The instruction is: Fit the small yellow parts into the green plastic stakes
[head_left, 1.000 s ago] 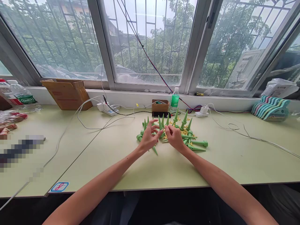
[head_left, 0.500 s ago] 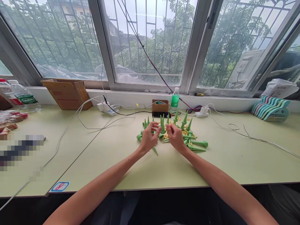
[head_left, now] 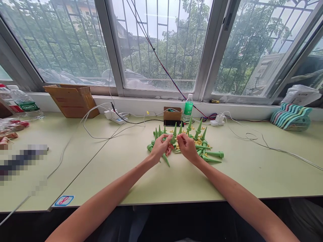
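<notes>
My left hand [head_left: 160,148] is closed, fingers curled, around a green plastic spike [head_left: 173,140], part of which shows at the fingertips. Close beside it, my right hand [head_left: 187,147] is pinched; whatever lies between its fingertips is too small or hidden to make out. Around both hands are several green cone-shaped spikes, some upright like the tall one [head_left: 198,130], others lying down like the capped one [head_left: 214,154] on the right. Small yellow parts [head_left: 199,142] lie heaped among them, partly covered by my right hand.
Behind the spikes are a small cardboard box [head_left: 172,114], a black phone [head_left: 174,123] and a green-labelled bottle [head_left: 188,107]. Power strips [head_left: 118,118] and white cables [head_left: 111,137] run across the table [head_left: 252,174]. Teal plastic pieces [head_left: 291,117] stand at right, a carton [head_left: 72,102] at left.
The spike that stood upright at my left fingertips has tilted, and the left fingers have curled in lower. My right hand has shifted slightly left, closer to the left hand.
</notes>
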A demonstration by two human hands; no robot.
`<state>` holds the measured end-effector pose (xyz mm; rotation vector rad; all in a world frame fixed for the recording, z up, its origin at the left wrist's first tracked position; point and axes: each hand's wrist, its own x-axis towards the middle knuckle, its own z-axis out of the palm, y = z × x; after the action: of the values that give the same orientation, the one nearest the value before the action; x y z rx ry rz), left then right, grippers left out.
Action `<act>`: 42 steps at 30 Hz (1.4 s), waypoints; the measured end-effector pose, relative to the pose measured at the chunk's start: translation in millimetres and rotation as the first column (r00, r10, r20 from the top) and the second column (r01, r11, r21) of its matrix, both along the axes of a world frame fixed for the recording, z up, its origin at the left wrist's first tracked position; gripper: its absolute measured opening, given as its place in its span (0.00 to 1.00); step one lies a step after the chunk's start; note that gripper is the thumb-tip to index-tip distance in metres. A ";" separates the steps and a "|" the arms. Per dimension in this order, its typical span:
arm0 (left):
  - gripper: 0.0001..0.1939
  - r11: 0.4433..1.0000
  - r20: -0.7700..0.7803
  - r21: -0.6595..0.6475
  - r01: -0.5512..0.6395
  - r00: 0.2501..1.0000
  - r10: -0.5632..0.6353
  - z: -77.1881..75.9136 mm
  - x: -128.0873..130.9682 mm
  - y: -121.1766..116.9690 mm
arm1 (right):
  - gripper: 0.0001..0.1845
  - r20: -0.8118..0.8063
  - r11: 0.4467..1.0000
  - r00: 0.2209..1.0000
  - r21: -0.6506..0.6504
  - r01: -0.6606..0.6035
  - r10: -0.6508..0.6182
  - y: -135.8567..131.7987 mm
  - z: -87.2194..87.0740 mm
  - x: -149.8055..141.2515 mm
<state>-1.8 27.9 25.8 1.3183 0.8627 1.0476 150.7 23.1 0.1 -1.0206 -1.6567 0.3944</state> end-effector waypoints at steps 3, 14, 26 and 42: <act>0.24 1.000 -0.010 -0.015 -0.012 1.000 0.012 3.3 -0.1 -2.7 | 0.17 0.001 1.000 1.000 -0.010 -0.008 0.008 0.7 0.2 0.2; 0.24 0.999 -0.023 0.043 -0.004 1.000 0.005 0.9 -2.5 -1.1 | 0.17 0.020 1.000 1.000 0.005 0.001 -0.001 2.7 -0.6 0.1; 0.21 0.976 -0.087 0.207 -0.066 0.993 0.085 -5.7 -2.9 -0.9 | 0.17 0.046 0.999 0.998 0.015 0.041 -0.042 4.0 -2.3 0.2; 0.16 0.878 -0.235 0.474 -0.073 0.950 0.206 -5.6 -0.7 -4.3 | 0.21 0.058 0.995 0.994 0.026 0.095 -0.097 1.9 2.3 -2.8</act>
<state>-2.5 23.5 20.2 1.8623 0.9666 1.2508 148.0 25.0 2.4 -1.0991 -1.6542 0.2828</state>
